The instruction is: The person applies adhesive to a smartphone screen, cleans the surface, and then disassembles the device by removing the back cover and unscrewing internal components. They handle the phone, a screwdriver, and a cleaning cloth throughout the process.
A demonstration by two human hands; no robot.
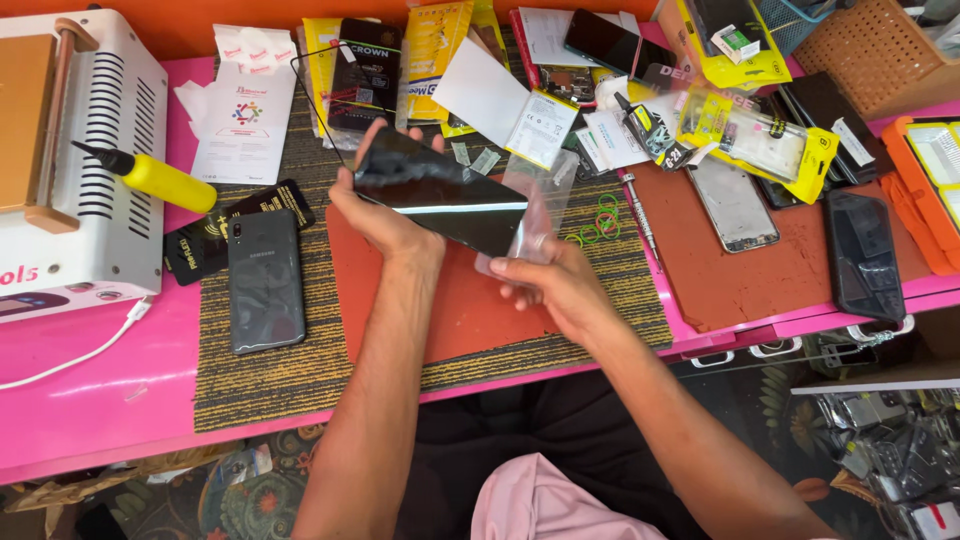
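Observation:
My left hand (pixel 385 215) holds a black smartphone (pixel 440 192) by its left end, screen up and tilted, above an orange-red work mat (pixel 450 310). My right hand (pixel 545 285) pinches a clear plastic film (pixel 535 215) that peels off the phone's right end. Both hands hover over the middle of the pink bench (pixel 100 400).
A grey phone (pixel 266 280) lies face down on a dark woven mat (pixel 300 370) at left, near a yellow bottle (pixel 160 180) and a white machine (pixel 70 150). Right: a brown mat (pixel 740 285) with a dark phone (pixel 862 255), a phone frame (pixel 733 203), green rubber bands (pixel 597 222), packets.

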